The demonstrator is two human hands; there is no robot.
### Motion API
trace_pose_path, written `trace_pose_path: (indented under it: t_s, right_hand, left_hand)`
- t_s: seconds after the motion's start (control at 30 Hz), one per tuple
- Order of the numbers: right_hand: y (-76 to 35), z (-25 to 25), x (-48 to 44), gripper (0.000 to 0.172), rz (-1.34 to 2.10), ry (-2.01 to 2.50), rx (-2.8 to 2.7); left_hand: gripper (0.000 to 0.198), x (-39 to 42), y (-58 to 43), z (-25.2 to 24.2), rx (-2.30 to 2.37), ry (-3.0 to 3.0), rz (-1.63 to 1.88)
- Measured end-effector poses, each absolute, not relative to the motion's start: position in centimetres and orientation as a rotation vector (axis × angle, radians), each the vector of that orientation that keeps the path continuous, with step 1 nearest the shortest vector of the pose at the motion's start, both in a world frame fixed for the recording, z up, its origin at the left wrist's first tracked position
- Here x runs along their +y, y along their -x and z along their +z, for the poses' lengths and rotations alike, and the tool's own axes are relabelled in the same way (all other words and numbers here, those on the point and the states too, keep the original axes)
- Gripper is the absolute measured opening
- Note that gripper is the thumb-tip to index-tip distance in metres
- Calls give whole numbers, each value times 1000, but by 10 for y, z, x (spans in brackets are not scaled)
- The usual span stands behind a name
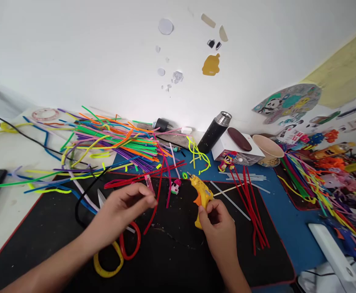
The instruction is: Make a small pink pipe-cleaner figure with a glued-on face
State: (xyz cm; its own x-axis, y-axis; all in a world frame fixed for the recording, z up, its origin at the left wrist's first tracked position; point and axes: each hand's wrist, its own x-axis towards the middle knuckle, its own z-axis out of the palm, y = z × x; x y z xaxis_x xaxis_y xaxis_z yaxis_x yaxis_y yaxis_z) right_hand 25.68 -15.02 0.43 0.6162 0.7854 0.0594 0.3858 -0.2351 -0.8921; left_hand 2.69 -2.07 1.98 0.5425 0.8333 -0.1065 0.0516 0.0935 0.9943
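My left hand [124,209] hovers over the black mat, thumb and fingertips brought together; anything between them is too small to make out. Beneath it lie scissors [138,242] with one red and one yellow handle loop. On the right, my right hand [222,232] has its thumb across the handle of a yellow glue gun [203,193], with the index finger curled against the back. The gun has an orange trigger, its nozzle points up and left, and a glue stick [227,189] projects behind. Between the hands sits a small pink-and-white figure [175,186].
Many coloured pipe cleaners [113,142] are heaped at the back left. Red pipe cleaners [251,215] and clear glue sticks [231,201] lie at right. A black flask [213,132] leans beside a white box [239,150] and bowl [268,146]. A black cable [86,195] crosses the left.
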Motion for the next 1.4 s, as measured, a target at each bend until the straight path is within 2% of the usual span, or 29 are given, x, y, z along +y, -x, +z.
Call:
trace_pose_path:
  t_s: [0.13,0.37,0.5,0.77,0.93,1.13,1.27,1.4]
  right_hand:
    - [-247,8,-137,28,551,1713,-907]
    - [-241,-8,-137,29,586,1624,-904]
    - [-244,-10,-140,36,675,1527,-796]
    - [-242,-11,-144,54,1090,1246,-431]
    - [-236,-12,-149,50,1213,1209,-326]
    - [-236,-14,-149,46,1190,1223,-409]
    - [-242,-17,-147,47,1206,1278,-526]
    - [-245,-18,-145,40,1183,1309,-587]
  left_hand:
    - [23,-46,-56,26,648,-1092,523]
    - [17,-70,-76,8,530,-811,517]
    - [20,-82,-79,10,527,-751,548]
    - [24,-93,-84,19,509,-675,564]
    - [26,-99,-83,18,518,-667,554]
    - [28,-98,-84,20,516,-671,561]
    - [25,-96,-79,15,507,-681,565]
    - [20,-92,-68,8,541,-739,540]
